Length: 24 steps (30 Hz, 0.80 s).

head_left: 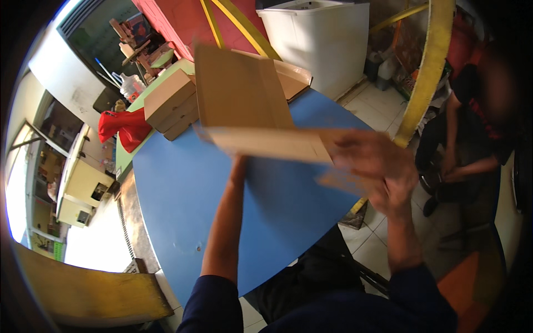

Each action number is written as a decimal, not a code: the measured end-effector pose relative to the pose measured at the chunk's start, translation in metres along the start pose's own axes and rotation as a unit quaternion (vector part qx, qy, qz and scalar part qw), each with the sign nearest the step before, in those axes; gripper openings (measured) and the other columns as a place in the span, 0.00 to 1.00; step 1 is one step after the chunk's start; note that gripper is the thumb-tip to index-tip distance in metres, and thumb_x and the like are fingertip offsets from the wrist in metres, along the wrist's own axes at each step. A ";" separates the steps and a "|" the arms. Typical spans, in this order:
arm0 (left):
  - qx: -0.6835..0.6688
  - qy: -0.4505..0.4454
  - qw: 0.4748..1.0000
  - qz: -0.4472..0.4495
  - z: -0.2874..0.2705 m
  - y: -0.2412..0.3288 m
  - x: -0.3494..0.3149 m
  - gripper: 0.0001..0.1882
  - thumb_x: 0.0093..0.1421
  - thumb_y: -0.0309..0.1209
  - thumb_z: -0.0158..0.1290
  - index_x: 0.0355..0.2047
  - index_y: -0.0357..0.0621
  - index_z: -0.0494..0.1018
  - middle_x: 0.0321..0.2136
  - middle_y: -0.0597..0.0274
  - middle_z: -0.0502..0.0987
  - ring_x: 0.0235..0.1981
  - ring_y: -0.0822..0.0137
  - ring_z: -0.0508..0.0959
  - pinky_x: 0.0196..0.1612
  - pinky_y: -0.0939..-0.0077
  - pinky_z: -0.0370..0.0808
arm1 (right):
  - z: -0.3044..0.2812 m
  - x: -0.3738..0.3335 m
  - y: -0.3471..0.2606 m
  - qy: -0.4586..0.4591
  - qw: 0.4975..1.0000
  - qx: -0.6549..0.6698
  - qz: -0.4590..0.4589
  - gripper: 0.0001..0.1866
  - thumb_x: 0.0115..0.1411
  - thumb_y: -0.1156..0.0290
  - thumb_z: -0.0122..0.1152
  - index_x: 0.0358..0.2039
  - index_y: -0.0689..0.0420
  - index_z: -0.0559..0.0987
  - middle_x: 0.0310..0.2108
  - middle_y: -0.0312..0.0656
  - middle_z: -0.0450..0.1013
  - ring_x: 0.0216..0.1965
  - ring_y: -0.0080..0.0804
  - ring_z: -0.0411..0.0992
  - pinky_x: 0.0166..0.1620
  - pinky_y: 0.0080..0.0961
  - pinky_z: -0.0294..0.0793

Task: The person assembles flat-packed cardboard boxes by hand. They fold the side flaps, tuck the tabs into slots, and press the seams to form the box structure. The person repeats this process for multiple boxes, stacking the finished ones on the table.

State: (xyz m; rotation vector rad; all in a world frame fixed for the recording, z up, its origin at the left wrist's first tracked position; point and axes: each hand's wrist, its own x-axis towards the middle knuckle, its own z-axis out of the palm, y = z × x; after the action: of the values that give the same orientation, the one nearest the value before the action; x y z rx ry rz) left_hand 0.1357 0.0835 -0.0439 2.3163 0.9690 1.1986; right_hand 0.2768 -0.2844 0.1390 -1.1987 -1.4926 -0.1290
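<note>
A brown cardboard box (pixel 244 89), partly folded with its lid panel raised, is tilted above the blue table (pixel 194 188). My right hand (pixel 383 166) grips its right end, the fingers curled over the cardboard and smeared by motion. Below that hand a loose-looking flap (pixel 344 182) sticks out, also blurred. My left hand (pixel 239 159) reaches up under the box's near edge. Only the wrist area shows there; the cardboard covers its fingers.
Several closed cardboard boxes (pixel 172 105) are stacked at the table's far left, beside a red bag (pixel 125 127). Flat cardboard (pixel 294 77) lies at the far edge. A white bin (pixel 316 44) stands behind, a yellow post (pixel 427 72) right. Another person (pixel 466 122) sits at right.
</note>
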 end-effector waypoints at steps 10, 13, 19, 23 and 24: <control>-0.679 -0.169 0.635 -0.328 -0.176 -0.066 -0.083 0.37 0.70 0.59 0.35 0.61 0.38 0.66 0.54 0.52 0.74 0.51 0.55 0.76 0.54 0.62 0.74 | -0.123 -0.203 0.039 0.239 0.866 0.209 0.386 0.33 0.61 0.67 0.60 0.66 0.55 0.63 0.68 0.49 0.59 0.69 0.47 0.56 0.66 0.48 0.54; -0.566 -0.163 0.729 -0.350 -0.200 -0.018 -0.089 0.37 0.67 0.59 0.44 0.58 0.35 0.68 0.49 0.50 0.77 0.44 0.56 0.80 0.50 0.67 0.76 | -0.123 -0.193 0.038 0.207 0.796 0.239 0.516 0.32 0.63 0.67 0.58 0.66 0.58 0.62 0.63 0.47 0.65 0.61 0.38 0.64 0.61 0.38 0.64; -0.080 -0.378 0.881 -0.272 -0.283 0.029 -0.133 0.26 0.61 0.39 0.57 0.52 0.29 0.72 0.39 0.55 0.81 0.39 0.64 0.80 0.44 0.71 0.78 | -0.111 -0.186 0.085 -0.024 0.859 0.205 0.468 0.36 0.59 0.70 0.67 0.64 0.64 0.62 0.54 0.42 0.72 0.47 0.24 0.74 0.51 0.22 0.72; -0.129 -0.401 0.831 -0.363 -0.344 0.008 -0.126 0.25 0.58 0.33 0.60 0.54 0.33 0.71 0.40 0.53 0.82 0.38 0.66 0.81 0.41 0.70 0.79 | -0.122 -0.136 0.080 -0.028 0.879 0.206 0.429 0.36 0.55 0.76 0.70 0.62 0.65 0.64 0.53 0.37 0.72 0.48 0.21 0.72 0.53 0.21 0.71; -0.072 -0.369 0.874 -0.309 -0.354 0.001 -0.121 0.26 0.59 0.34 0.60 0.55 0.35 0.71 0.42 0.53 0.81 0.40 0.65 0.81 0.42 0.70 0.79 | -0.130 -0.121 0.078 -0.042 0.892 0.195 0.405 0.36 0.55 0.77 0.69 0.62 0.64 0.64 0.53 0.38 0.72 0.51 0.21 0.71 0.54 0.21 0.70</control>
State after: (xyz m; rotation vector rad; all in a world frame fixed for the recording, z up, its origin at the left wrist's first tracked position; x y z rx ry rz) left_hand -0.2023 -0.0030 0.0919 1.8442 1.1174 0.0923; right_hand 0.3981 -0.4041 0.0464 -1.3988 -0.9150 0.7614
